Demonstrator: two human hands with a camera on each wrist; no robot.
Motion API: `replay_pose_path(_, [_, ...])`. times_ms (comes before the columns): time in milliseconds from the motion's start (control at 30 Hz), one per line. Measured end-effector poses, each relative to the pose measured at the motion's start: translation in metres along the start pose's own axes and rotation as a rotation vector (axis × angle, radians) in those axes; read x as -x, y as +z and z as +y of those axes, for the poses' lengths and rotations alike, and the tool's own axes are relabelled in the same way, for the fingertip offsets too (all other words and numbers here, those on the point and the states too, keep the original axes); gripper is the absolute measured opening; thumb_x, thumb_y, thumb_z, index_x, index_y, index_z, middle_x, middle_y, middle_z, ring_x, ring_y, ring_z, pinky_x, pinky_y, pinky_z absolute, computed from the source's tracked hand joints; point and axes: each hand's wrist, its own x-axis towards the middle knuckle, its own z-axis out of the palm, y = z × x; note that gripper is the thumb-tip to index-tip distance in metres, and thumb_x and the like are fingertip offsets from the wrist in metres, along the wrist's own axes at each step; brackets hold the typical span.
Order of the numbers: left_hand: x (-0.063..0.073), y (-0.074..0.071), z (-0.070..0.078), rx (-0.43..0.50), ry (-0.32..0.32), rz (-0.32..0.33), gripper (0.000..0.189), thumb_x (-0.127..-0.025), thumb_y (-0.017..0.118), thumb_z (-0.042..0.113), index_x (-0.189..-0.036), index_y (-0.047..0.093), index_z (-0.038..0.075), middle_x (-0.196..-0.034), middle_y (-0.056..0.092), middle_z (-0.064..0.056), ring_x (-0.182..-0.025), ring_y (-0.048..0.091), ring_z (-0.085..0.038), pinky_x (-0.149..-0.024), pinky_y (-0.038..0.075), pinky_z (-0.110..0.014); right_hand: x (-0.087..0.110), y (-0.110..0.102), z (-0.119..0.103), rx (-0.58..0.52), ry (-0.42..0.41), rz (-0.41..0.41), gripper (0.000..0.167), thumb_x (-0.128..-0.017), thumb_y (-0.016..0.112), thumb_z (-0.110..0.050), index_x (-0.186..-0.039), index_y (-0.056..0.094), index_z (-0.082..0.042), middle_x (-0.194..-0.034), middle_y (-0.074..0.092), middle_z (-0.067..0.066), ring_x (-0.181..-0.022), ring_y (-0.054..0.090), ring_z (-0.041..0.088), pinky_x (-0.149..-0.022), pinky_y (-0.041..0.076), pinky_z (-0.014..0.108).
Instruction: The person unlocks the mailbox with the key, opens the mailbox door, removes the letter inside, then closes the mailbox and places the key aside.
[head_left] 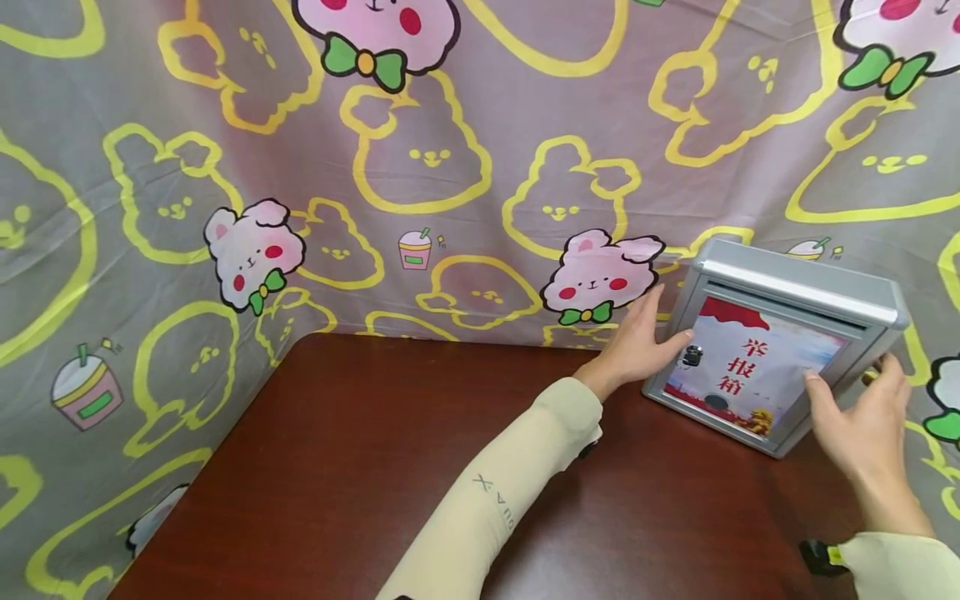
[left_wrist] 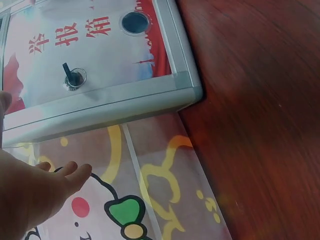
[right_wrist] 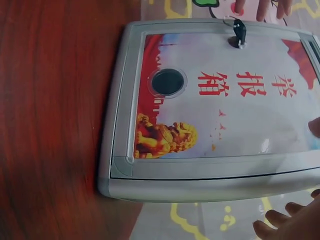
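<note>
A silver metal letterbox (head_left: pixel 783 371) with red Chinese characters on its front panel stands at the table's back right. A small dark key (left_wrist: pixel 73 76) sits in its lock, and a round dark window (right_wrist: pixel 167 82) lies low on the panel. My left hand (head_left: pixel 637 343) is at the box's left side, fingers straight and thumb toward the front. At the other side, my right hand (head_left: pixel 862 421) has its thumb before the panel and its loosely bent fingers beside the box. Both wrist views show a gap between the fingers and the box's sides.
The dark red-brown wooden table (head_left: pixel 360 450) runs back to a patterned cloth (head_left: pixel 480 125) hung behind and on the left. Directly behind the box the cloth is close. My left sleeve (head_left: pixel 502 492) crosses over the table's middle.
</note>
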Motion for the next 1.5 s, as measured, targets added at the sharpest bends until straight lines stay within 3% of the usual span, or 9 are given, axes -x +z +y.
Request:
replay_pose_path(100, [-0.002, 0.003, 0.003, 0.007, 0.017, -0.002, 0.083, -0.099, 0.062, 0.047, -0.164, 0.018, 0.020, -0.165, 0.028, 0.006, -0.148, 0.031, -0.005, -0.118, 0.034, -0.029, -0.004, 0.000, 0.003, -0.062, 0.022, -0.061, 0.080, -0.099, 0.059, -0.027, -0.162, 0.013, -0.010, -0.159, 0.022, 0.025, -0.148, 0.025, 0.042, -0.123, 0.021, 0.050])
replay_pose_path(167, [-0.004, 0.004, 0.005, 0.008, 0.023, -0.009, 0.082, -0.099, 0.062, 0.048, -0.164, 0.019, 0.021, -0.164, 0.030, 0.007, -0.146, 0.033, -0.004, -0.116, 0.035, -0.027, -0.006, 0.000, 0.006, -0.106, 0.030, -0.096, 0.076, -0.100, 0.058, -0.029, -0.161, 0.016, -0.013, -0.152, 0.030, 0.022, -0.146, 0.031, 0.035, -0.121, 0.028, 0.040])
replay_pose_path(233, [-0.005, 0.004, 0.006, 0.005, 0.029, -0.014, 0.082, -0.099, 0.062, 0.048, -0.164, 0.019, 0.023, -0.162, 0.033, 0.007, -0.143, 0.036, -0.003, -0.115, 0.036, -0.025, -0.008, 0.001, 0.009, -0.132, 0.030, -0.111, 0.068, -0.100, 0.059, -0.029, -0.156, 0.022, -0.018, -0.139, 0.040, 0.011, -0.138, 0.039, 0.025, -0.113, 0.034, 0.026])
replay_pose_path(333, [-0.007, 0.006, 0.010, -0.001, 0.023, -0.027, 0.081, -0.099, 0.061, 0.048, -0.164, 0.018, 0.025, -0.161, 0.035, 0.009, -0.142, 0.037, -0.002, -0.114, 0.037, -0.024, -0.012, 0.001, 0.012, -0.154, 0.041, -0.108, 0.056, -0.101, 0.060, -0.031, -0.146, 0.028, -0.026, -0.126, 0.042, -0.005, -0.128, 0.043, 0.017, -0.104, 0.035, 0.017])
replay_pose_path(567, [-0.012, 0.013, 0.018, 0.019, 0.013, -0.058, 0.081, -0.099, 0.062, 0.047, -0.164, 0.018, 0.025, -0.159, 0.038, 0.007, -0.141, 0.040, -0.003, -0.113, 0.037, -0.025, -0.014, 0.002, 0.011, -0.190, 0.115, -0.090, 0.061, -0.103, 0.053, -0.033, -0.155, 0.022, -0.022, -0.146, 0.035, 0.018, -0.139, 0.036, 0.018, -0.120, 0.027, 0.034])
replay_pose_path(767, [-0.019, 0.016, 0.022, 0.074, 0.003, -0.017, 0.074, -0.098, 0.065, 0.043, -0.160, 0.028, 0.025, -0.147, 0.048, 0.006, -0.130, 0.048, -0.004, -0.108, 0.043, -0.025, -0.013, 0.007, 0.010, -0.216, 0.101, -0.071, 0.058, -0.104, 0.053, -0.029, -0.154, 0.024, -0.021, -0.137, 0.042, 0.003, -0.135, 0.041, 0.017, -0.115, 0.033, 0.027])
replay_pose_path(1100, [-0.024, 0.016, 0.020, 0.130, -0.018, 0.071, 0.065, -0.101, 0.062, 0.039, -0.159, 0.033, 0.033, -0.147, 0.054, 0.007, -0.130, 0.052, -0.005, -0.106, 0.045, -0.027, -0.013, 0.010, 0.005, -0.235, 0.096, -0.080, 0.059, -0.104, 0.051, -0.029, -0.156, 0.024, -0.021, -0.149, 0.035, 0.019, -0.137, 0.040, 0.017, -0.115, 0.034, 0.031])
replay_pose_path(1333, [-0.022, 0.017, 0.018, 0.087, -0.047, 0.126, 0.062, -0.102, 0.062, 0.037, -0.159, 0.036, 0.037, -0.143, 0.060, 0.005, -0.122, 0.059, -0.006, -0.099, 0.049, -0.026, -0.011, 0.013, 0.006, -0.258, 0.069, -0.062, 0.053, -0.104, 0.052, -0.024, -0.153, 0.031, -0.020, -0.142, 0.042, 0.010, -0.135, 0.041, 0.015, -0.115, 0.031, 0.027])
replay_pose_path(1500, [-0.021, 0.020, 0.018, 0.075, -0.056, 0.145, 0.062, -0.102, 0.061, 0.038, -0.159, 0.036, 0.038, -0.144, 0.059, 0.007, -0.123, 0.059, -0.005, -0.100, 0.049, -0.027, -0.010, 0.016, 0.005, -0.276, 0.093, -0.033, 0.053, -0.104, 0.053, -0.024, -0.153, 0.033, -0.020, -0.142, 0.043, 0.009, -0.135, 0.042, 0.014, -0.117, 0.029, 0.027])
